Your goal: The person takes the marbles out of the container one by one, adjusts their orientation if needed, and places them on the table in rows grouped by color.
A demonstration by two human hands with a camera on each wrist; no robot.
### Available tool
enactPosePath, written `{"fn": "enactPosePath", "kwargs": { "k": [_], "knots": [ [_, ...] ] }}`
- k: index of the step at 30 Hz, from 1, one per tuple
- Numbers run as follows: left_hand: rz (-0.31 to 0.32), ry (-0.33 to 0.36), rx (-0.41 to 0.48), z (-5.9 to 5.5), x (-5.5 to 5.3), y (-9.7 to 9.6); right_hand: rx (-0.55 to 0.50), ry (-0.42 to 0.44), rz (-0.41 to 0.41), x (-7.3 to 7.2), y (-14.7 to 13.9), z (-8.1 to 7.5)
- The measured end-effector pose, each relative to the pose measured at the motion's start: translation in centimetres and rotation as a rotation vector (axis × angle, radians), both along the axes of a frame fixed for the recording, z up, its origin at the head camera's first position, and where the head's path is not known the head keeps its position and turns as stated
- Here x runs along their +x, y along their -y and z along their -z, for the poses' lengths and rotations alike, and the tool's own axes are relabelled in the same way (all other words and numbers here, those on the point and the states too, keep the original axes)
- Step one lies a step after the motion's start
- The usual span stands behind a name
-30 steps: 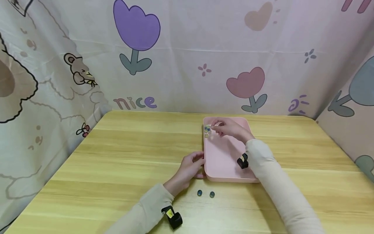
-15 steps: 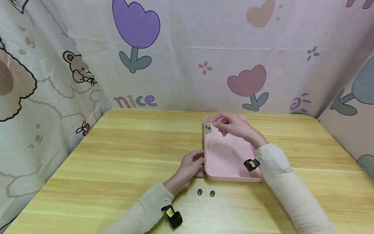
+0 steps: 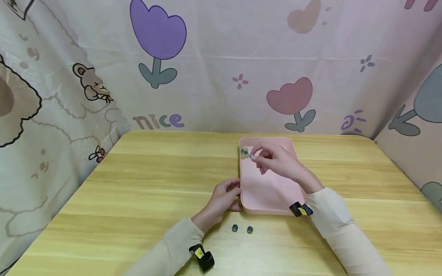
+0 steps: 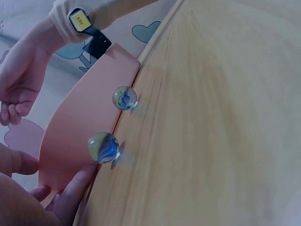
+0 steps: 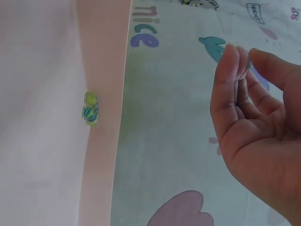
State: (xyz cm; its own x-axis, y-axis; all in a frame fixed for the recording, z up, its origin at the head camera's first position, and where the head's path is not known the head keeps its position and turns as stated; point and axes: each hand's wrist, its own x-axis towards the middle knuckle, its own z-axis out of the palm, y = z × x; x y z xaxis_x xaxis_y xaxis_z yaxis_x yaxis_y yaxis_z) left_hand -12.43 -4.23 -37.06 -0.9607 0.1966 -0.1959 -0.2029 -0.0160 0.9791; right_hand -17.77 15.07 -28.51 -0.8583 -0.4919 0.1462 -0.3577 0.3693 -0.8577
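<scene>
A pink tray [image 3: 269, 211] lies on the wooden table. My left hand [image 3: 221, 199] rests at its left side, fingertips against the outer wall; in the left wrist view the fingers [image 4: 77, 188] touch that wall low down. My right hand [image 3: 276, 161] is over the tray's far left part, thumb and forefinger pinching a small dark marble [image 3: 251, 155]. Right beside these fingertips, several clear yellow and blue marbles [image 3: 244, 152] cluster against the tray's left wall. Two bluish glass marbles, a left one [image 3: 235, 228] and a right one [image 3: 250, 230], lie on the table before the tray.
The light wooden table [image 3: 155, 184] spreads around the tray. A printed curtain [image 3: 214, 76] hangs behind it and along both sides. Black cameras are strapped to the left wrist [image 3: 203, 258] and the right wrist [image 3: 301, 209].
My right hand drew back and up from the marble cluster, then came down again beside it, slightly nearer me. My left hand and the two table marbles have stayed in place.
</scene>
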Motion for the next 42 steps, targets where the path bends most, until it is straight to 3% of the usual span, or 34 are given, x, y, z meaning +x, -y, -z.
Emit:
{"fn": "enactPosePath", "kwargs": {
  "k": [9, 21, 32, 42],
  "knots": [
    [0.004, -0.009, 0.016, 0.1, -0.2, 0.1, 0.014, -0.084, -0.004, 1.2, -0.5, -0.7],
    [0.012, -0.011, 0.001, -0.1, -0.1, -0.1, 0.010, -0.113, -0.008, 2.2, -1.2, -1.1],
    [-0.002, -0.016, -0.016, -0.3, -0.3, 0.0, 0.020, -0.089, -0.017, 4.5, -1.8, -0.2],
    [-0.009, 0.005, -0.021, 0.0, 0.0, -0.1, 0.053, -0.061, -0.084, 6.6, -1.0, 1.4]
  ]
}}
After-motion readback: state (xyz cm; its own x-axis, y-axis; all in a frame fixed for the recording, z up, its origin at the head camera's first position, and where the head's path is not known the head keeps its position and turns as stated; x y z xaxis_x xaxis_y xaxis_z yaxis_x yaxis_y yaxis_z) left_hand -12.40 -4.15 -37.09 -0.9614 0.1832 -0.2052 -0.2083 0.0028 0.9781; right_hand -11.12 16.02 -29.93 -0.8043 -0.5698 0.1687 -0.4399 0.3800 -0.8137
